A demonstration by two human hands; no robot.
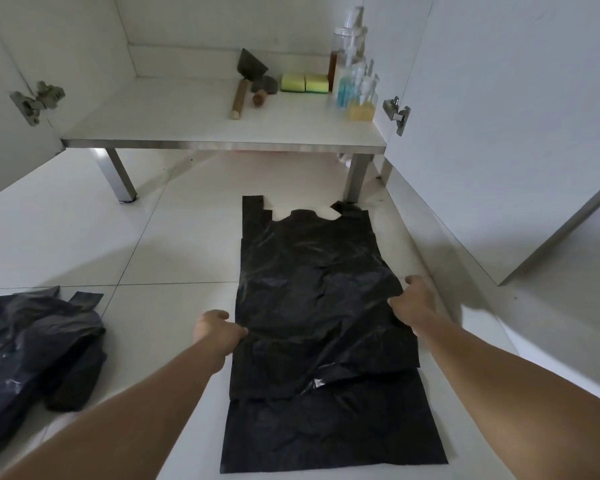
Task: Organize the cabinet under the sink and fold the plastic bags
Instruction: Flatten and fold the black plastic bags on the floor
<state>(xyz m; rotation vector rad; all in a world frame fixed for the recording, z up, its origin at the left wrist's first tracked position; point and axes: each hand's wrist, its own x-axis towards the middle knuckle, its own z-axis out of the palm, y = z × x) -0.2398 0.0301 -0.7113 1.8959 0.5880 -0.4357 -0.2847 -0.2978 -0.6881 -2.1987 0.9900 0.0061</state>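
Black plastic bag (312, 306), flat on floor: thin, limp, slippery. Side edges are pinched by left hand (215, 332) and right hand (413, 301); best taken there.

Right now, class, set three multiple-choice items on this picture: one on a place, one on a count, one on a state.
1. Where is the crumpled pile of bags? A on the shelf B on the floor at left C in a door
2. How many yellow sponges? A two B four C none
3. What are the hands doing? A hanging idle B gripping the flat black bag C holding bottles

B: it lies on the tiles at left. A: two sit side by side. B: left hand and right hand grip its edges.
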